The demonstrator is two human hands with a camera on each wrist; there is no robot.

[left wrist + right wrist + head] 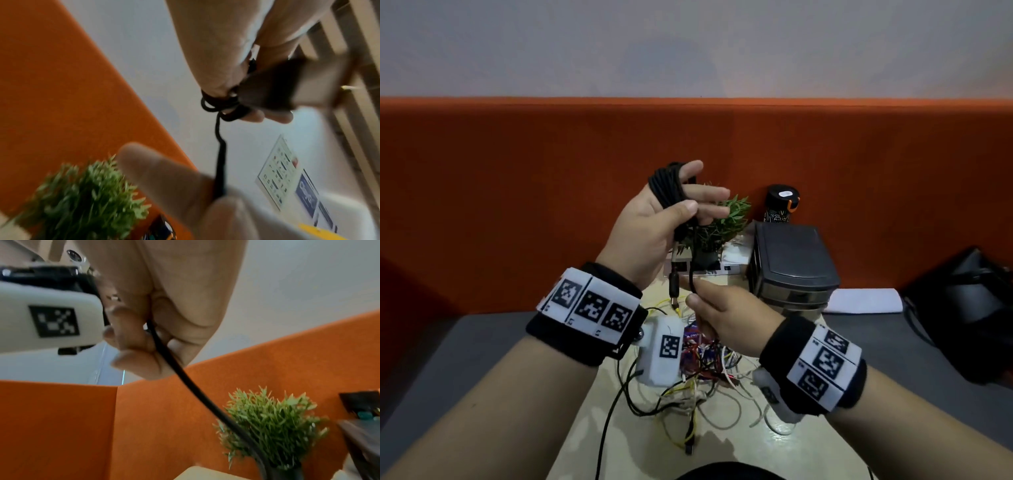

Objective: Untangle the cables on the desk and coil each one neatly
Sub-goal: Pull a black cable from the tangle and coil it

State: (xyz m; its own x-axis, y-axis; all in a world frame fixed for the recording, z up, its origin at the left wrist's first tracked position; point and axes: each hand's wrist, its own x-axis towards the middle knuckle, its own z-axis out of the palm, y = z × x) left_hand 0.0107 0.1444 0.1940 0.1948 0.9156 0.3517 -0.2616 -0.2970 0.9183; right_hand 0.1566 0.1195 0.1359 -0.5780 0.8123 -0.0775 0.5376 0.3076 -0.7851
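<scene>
My left hand (693, 204) is raised above the desk with a black cable (666, 188) wound in several loops round its fingers, the thumb pressing the loops down. In the left wrist view the coil (223, 106) sits on the fingers and one strand runs down past the thumb (160, 175). My right hand (697, 297), lower down, pinches the loose strand of the same cable (180, 371). A plug end (674, 289) dangles below the left palm. A tangle of thin coloured wires (702, 370) lies on the desk under both wrists.
A small green plant (717, 222), a white power strip (726, 269), a dark drawer box (791, 263) and a black bottle (781, 202) stand at the back by the orange partition (517, 188). A black bag (969, 308) lies at the right, beside white paper (866, 299).
</scene>
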